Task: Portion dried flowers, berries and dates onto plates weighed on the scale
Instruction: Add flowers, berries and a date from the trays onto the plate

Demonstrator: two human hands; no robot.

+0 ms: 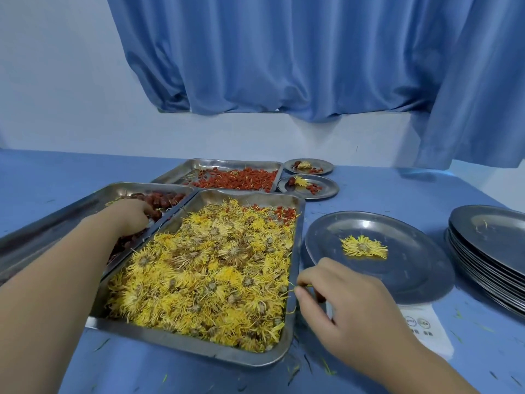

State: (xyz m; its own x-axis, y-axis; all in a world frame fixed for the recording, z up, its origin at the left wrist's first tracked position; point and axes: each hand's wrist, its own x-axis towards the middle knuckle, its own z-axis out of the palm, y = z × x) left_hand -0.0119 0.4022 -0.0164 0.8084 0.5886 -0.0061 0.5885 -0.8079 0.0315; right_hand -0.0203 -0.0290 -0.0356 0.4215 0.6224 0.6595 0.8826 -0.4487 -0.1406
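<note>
Date step, by the look of it: left hand (129, 216) digs into the dates (164, 200) at middle left, its fingers buried, so I cannot tell their grasp. Right hand (338, 297) pinches a petal strand (301, 288) beside the plate (397, 280) on the scale (426, 328), centre right, bearing one flower (365, 247). Next move calls for carrying a date across.

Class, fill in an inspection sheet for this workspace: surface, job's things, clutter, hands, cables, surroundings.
Surface: blue table.
Job's things: trays of dried flowers, berries and dates; plate on the scale holds one flower; two filled plates behind; plate stack at right.
Clutter: petal bits scattered over the table.
Hands: left hand reaches into the dates, grip hidden; right hand pinches a petal strand.
Cables: nothing seen.
Surroundings: blue curtain, white wall.
</note>
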